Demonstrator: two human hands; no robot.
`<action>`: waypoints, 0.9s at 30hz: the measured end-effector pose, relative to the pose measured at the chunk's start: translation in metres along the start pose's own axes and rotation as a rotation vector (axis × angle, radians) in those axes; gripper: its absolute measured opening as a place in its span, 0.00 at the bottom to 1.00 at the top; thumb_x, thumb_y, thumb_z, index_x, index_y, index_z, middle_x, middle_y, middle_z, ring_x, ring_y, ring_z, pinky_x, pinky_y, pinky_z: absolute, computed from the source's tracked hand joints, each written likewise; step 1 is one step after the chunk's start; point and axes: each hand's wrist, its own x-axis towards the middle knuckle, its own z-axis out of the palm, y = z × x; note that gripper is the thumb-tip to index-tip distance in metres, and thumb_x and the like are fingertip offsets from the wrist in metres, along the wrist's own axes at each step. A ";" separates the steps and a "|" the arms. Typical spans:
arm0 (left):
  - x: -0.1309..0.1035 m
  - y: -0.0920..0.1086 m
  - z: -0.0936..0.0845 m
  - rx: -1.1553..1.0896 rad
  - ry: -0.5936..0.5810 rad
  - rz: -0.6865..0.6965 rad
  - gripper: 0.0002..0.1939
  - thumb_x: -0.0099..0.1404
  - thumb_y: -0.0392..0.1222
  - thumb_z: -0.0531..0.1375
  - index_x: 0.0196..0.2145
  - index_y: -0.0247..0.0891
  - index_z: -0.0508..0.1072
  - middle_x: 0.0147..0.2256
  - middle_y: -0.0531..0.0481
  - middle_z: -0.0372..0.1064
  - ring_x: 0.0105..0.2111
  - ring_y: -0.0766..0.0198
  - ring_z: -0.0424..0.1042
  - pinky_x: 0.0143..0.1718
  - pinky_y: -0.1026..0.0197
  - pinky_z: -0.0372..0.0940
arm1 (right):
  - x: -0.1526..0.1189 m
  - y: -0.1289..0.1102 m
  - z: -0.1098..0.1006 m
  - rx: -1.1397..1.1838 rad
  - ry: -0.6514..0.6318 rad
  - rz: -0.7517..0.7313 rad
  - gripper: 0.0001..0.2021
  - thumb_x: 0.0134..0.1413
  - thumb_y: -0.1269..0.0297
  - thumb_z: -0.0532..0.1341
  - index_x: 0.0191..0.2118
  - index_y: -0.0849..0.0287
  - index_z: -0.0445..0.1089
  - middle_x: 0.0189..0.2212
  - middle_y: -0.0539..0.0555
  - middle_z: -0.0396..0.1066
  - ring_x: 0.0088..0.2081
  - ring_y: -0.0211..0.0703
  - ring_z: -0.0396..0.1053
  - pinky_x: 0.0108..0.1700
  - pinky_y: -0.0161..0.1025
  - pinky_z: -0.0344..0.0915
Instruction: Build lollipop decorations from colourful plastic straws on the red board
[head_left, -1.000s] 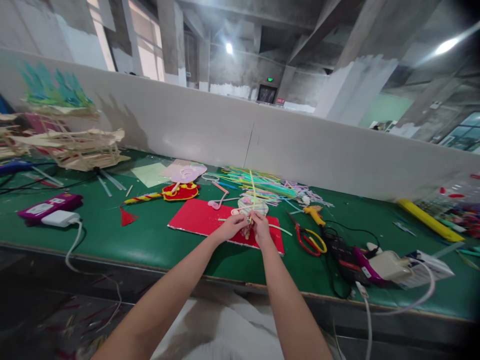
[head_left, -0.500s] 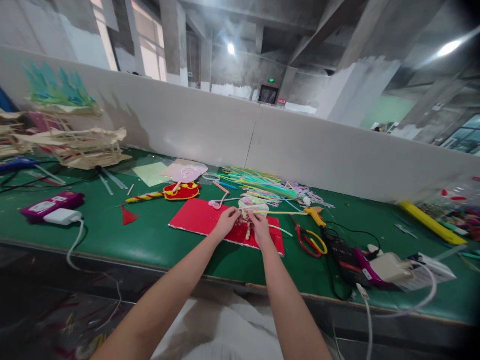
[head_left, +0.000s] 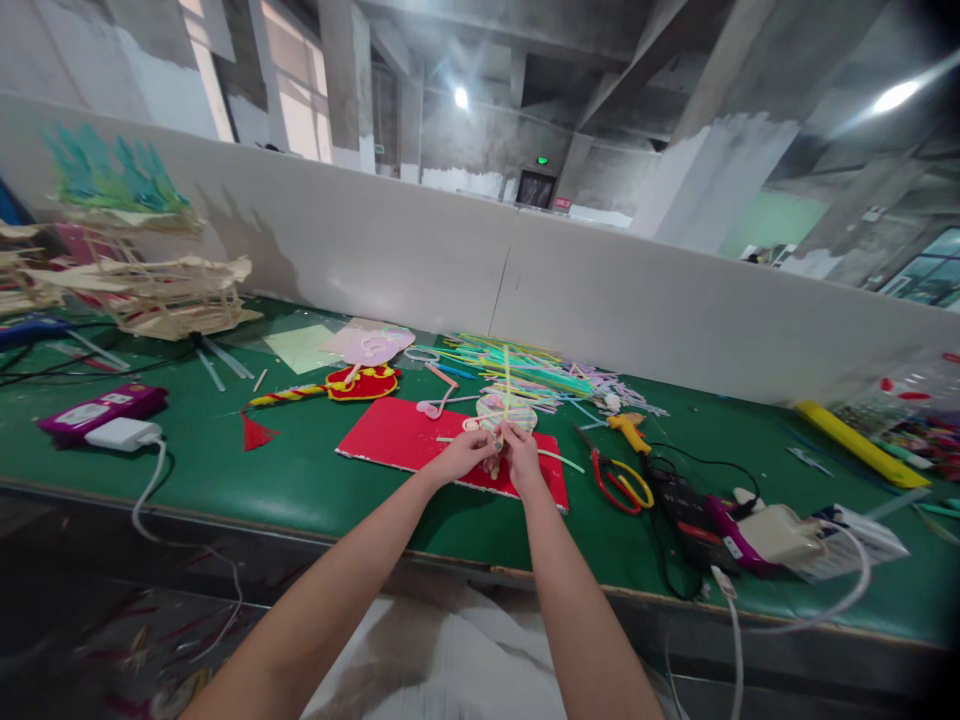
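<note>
Over a red board [head_left: 390,435], both my hands meet at a small round craft piece [head_left: 504,408] in striped pastel colours. My right hand [head_left: 519,452] pinches a pale yellow pipe cleaner [head_left: 507,375], which points up and away from me. Thumb and fingers of my left hand [head_left: 469,455] are closed at the same spot, right beside the right fingertips; what they grip is hidden. A light-coloured stem [head_left: 562,461] sticks out to the right below the hands. A pink bent stem with a heart shape [head_left: 431,409] lies on the board's far edge.
Behind the board lies a heap of pastel pipe cleaners [head_left: 540,370]. To the right are red-and-yellow-handled pliers [head_left: 621,485], a yellow glue gun [head_left: 630,432] and a dark power block [head_left: 694,525] with cables. A red-and-yellow fan-like piece [head_left: 362,382] and a purple box [head_left: 105,415] lie left.
The yellow pipe cleaner has swung from lying rightward to pointing up and away. My left hand has shifted slightly right and nearer me, closer to the right fingertips.
</note>
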 end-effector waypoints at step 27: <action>0.000 0.001 -0.004 0.109 0.121 0.033 0.12 0.56 0.46 0.51 0.22 0.35 0.61 0.16 0.56 0.60 0.19 0.71 0.61 0.26 0.67 0.56 | -0.003 -0.004 0.003 0.015 0.035 0.012 0.11 0.34 0.58 0.64 0.24 0.60 0.70 0.15 0.47 0.63 0.17 0.33 0.58 0.19 0.32 0.54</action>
